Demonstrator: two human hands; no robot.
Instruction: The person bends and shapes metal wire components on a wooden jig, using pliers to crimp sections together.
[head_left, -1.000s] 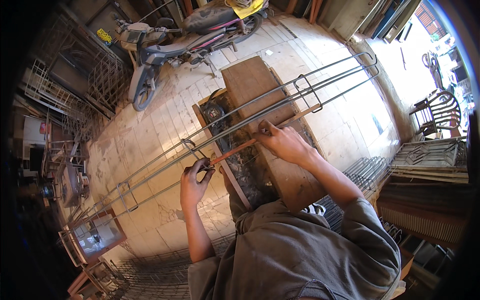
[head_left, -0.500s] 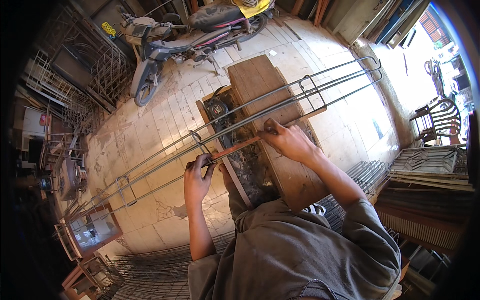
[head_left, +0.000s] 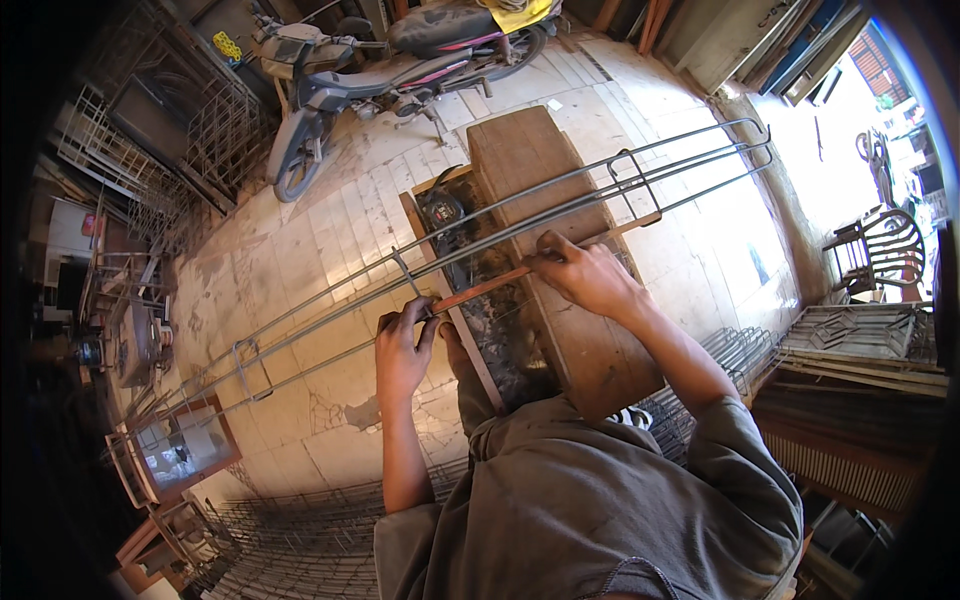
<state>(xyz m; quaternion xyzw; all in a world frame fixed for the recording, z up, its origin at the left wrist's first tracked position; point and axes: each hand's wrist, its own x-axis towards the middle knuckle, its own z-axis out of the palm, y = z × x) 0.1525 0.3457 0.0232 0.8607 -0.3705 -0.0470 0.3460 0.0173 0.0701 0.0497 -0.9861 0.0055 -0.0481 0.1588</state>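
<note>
A long steel rebar cage crosses in front of me, resting over a wooden bench. Along its near side I hold a thin wooden strip, reddish between my hands and paler beyond the right one. My left hand is closed at the strip's left end, close to a bent wire stirrup; its fingertips partly hide that end. Over the bench, my right hand pinches the strip farther along. The strip's right end reaches the near corner of another stirrup.
A round tape measure lies in the bench's dark side tray. Beyond stands a motorbike. Stacked wire cages lie at lower left, more bent rods at right. A glass-topped frame sits under the cage's left end.
The view has shifted slightly, so the scene sits a little to the right. Both hands keep their hold on the wooden strip, with the left fingers bunched more tightly at its end.
</note>
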